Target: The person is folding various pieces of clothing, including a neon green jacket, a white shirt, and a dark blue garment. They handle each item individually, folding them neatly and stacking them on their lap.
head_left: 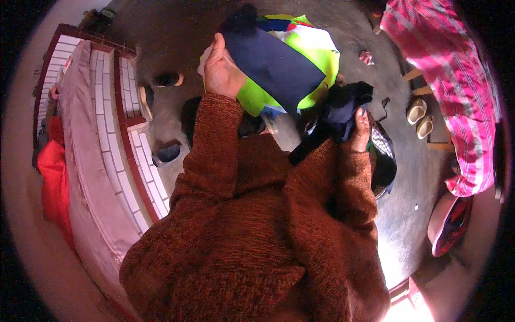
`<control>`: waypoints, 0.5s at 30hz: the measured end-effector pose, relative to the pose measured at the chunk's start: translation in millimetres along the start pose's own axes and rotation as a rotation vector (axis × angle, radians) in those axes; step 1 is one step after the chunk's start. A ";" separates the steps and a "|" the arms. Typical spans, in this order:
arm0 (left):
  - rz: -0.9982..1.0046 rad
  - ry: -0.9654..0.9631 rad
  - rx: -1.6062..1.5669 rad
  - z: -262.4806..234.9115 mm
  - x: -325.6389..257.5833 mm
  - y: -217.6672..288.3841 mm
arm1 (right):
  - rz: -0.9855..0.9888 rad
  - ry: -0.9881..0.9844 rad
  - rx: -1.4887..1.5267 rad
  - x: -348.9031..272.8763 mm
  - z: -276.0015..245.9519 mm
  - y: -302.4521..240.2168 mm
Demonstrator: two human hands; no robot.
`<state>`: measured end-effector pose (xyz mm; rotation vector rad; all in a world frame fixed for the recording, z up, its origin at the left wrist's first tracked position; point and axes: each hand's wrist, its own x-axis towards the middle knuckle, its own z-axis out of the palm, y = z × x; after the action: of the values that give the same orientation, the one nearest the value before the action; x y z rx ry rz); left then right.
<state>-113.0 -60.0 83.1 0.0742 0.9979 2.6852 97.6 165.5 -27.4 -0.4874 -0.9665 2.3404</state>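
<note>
Cloth in left grip, extending rightward

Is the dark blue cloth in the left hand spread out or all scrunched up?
Mostly spread out: the dark blue cloth shows a broad, smooth face beside the left hand.

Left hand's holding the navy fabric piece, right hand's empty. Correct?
Not quite: the right hand isn't empty. The head view shows it gripping bunched dark fabric. The left hand does hold the navy fabric piece.
</note>
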 end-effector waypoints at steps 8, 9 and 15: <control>0.047 0.337 0.540 -55.5 1.9 6.6 | 0.047 0.052 -0.041 -3.0 3.4 -4.4; 0.117 0.382 0.669 -55.6 -0.5 5.4 | 0.049 0.069 -0.077 -3.3 2.6 -4.0; 0.617 0.252 1.435 -45.0 7.2 -13.3 | 0.116 0.009 -0.112 -3.3 3.3 -8.2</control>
<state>-123.2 -76.8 39.9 0.3560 3.1130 1.7271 101.4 166.6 -18.8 -0.6131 -1.0964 2.3928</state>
